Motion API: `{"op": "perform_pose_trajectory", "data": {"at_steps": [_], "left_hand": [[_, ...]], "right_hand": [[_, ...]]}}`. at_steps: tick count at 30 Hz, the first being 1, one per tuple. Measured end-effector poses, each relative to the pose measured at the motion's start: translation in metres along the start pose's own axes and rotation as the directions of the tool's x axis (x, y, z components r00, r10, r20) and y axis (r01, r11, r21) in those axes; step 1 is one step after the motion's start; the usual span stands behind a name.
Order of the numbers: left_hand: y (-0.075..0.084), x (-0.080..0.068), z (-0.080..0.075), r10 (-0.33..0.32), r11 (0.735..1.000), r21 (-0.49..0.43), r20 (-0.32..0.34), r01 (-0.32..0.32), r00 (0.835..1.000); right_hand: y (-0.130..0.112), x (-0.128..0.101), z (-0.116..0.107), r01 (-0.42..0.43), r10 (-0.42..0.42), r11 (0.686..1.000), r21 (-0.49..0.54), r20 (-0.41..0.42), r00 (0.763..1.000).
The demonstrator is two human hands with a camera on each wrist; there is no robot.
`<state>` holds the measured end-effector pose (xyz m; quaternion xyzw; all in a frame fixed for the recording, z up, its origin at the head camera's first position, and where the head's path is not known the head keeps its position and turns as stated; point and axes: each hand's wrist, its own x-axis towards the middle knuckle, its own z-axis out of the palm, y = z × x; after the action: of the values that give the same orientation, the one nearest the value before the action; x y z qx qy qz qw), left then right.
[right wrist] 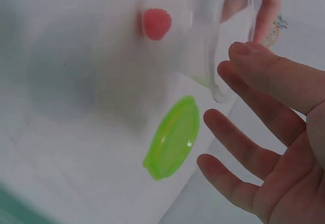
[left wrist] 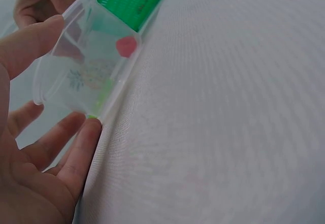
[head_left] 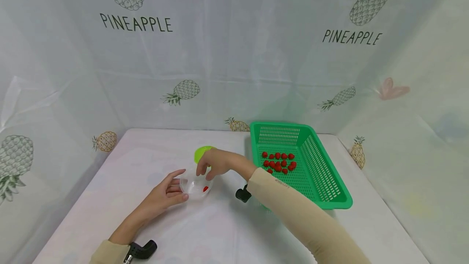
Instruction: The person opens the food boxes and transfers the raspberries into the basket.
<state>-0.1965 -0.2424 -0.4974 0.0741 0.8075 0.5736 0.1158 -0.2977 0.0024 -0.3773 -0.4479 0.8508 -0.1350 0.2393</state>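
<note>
In the head view the right hand (head_left: pixel 214 163) covers the near part of the lime-green lid (head_left: pixel 202 152) and the far rim of the clear plastic container (head_left: pixel 196 185). The right sleeve (head_left: pixel 293 211) hides the near left corner of the green basket (head_left: pixel 322 174). The left wrist view cuts the basket off at the top edge, and the red berry (left wrist: pixel 126 45) inside the container is blurred. In the right wrist view the container runs out past the top edge, and its walls are smeared.

White table (head_left: pixel 154 231); basket (head_left: pixel 329 182), lid (head_left: pixel 202 152), container (head_left: pixel 196 185)
</note>
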Motion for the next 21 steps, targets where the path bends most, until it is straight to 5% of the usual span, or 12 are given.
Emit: {"op": "perform_pose_trajectory", "data": {"at_steps": [21], "left_hand": [[-0.002,0.0,-0.001,-0.006,1.0,0.028,-0.01,0.006,1.0]], "right_hand": [[-0.01,0.029,0.019,-0.151,0.169,0.976,-0.159,0.102,0.98]]}}
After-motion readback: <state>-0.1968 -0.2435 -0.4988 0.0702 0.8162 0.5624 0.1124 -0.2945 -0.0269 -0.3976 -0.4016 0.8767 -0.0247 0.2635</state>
